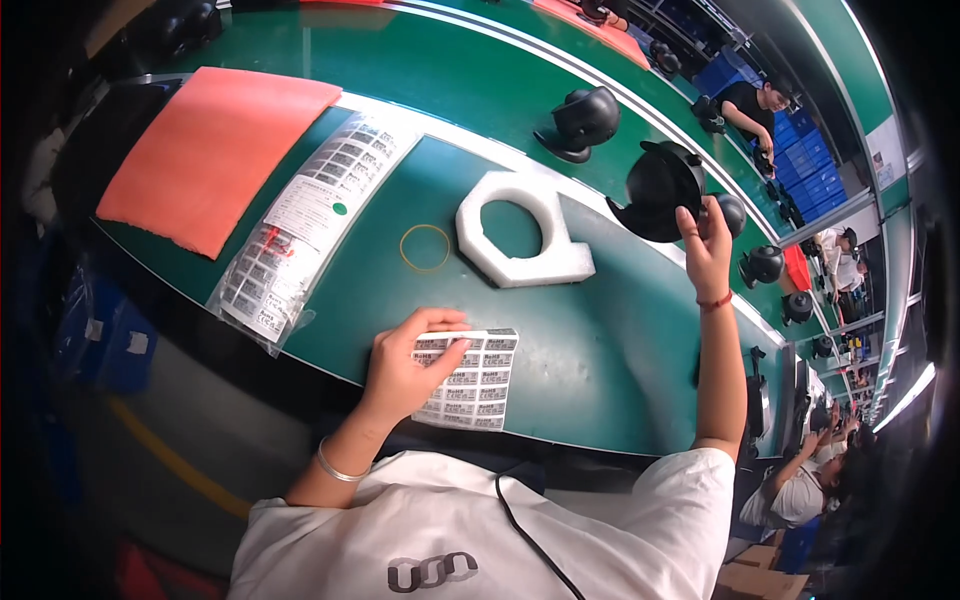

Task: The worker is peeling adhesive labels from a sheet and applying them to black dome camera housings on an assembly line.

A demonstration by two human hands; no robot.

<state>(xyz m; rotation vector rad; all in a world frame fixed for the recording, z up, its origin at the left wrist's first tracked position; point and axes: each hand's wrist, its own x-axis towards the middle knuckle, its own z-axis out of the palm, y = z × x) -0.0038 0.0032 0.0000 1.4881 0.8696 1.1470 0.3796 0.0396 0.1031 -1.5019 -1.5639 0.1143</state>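
Note:
My left hand (408,362) grips a sheet of small printed labels (482,385) at the table's near edge, thumb on top. My right hand (708,245) is raised at the right, its fingers closed on a rounded black plastic housing (658,190). That housing is held over the edge between the table and the conveyor, its hollow side partly showing. Between my hands, farther back, lies a white foam ring (555,262) with a round hole. Left of the foam sits a thin yellow band (425,226).
A clear bag of label sheets (320,215) lies left on the green table, beside a pink foam sheet (220,160). Beyond runs a green conveyor (420,60) carrying several black devices, one black device (588,118) close by. A co-worker (748,108) works across it.

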